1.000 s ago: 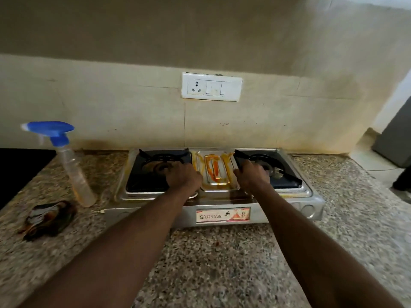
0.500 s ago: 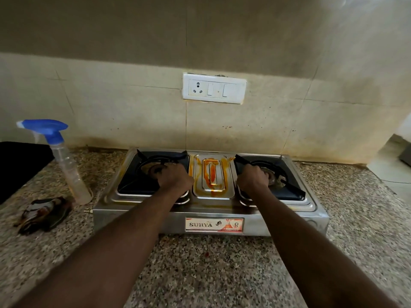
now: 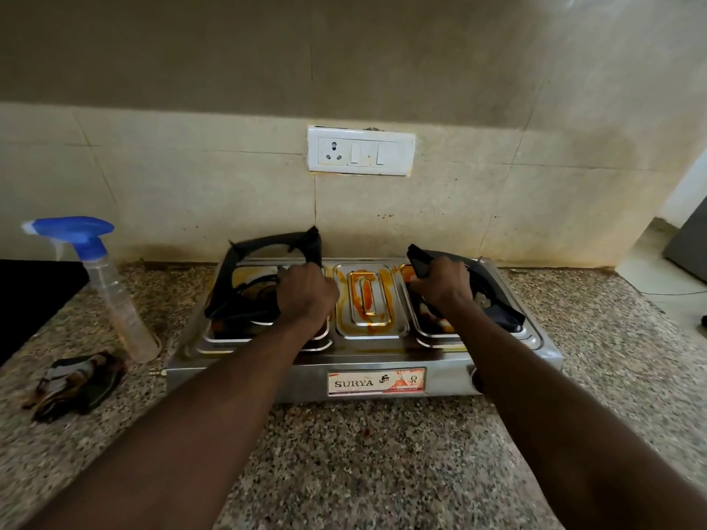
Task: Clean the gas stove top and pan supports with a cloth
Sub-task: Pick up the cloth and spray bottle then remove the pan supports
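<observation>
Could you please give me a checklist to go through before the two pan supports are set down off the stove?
1. Grip of left hand on left support: ok.
2. Grip of right hand on right support: ok.
3. Both supports free of the stove: cannot tell; they are tilted, with their lower edges close to the top.
4. Bare counter in front of the stove for setting them down: ok.
5. The cloth and spray bottle at hand: ok, both are on the counter left of the stove.
6. Stove top clean: not ok, an orange spill sits in the middle tray.
</observation>
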